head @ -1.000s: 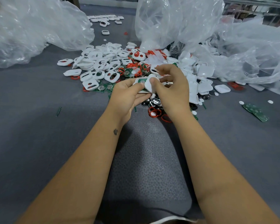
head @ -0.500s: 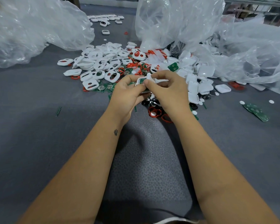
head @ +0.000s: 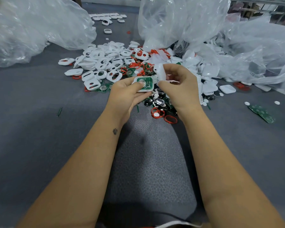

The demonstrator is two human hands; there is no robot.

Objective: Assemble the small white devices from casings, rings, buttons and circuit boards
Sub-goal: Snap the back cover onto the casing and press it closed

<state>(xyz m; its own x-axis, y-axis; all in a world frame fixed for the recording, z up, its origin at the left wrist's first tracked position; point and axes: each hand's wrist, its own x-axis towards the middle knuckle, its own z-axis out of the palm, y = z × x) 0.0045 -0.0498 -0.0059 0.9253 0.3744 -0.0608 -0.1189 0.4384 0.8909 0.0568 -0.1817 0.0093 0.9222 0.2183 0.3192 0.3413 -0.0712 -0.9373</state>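
The grey felt-covered counter (head: 31, 129) fills the frame, with crumpled clear plastic bags (head: 36, 25) across the top. Between them, at centre, lies a heap of white plastic casings with oval cut-outs (head: 104, 60), red rubber rings (head: 170, 119) and green circuit boards (head: 262, 112). Just below that heap, my left hand (head: 127, 94) has its grip curled round a white casing half with a green board seated inside (head: 144, 83), thumb pressing its middle. Just right of it, my right hand (head: 179, 86) pinches a plain white casing cover (head: 160, 72) between thumb and fingertips, held tilted, apart from the other half.
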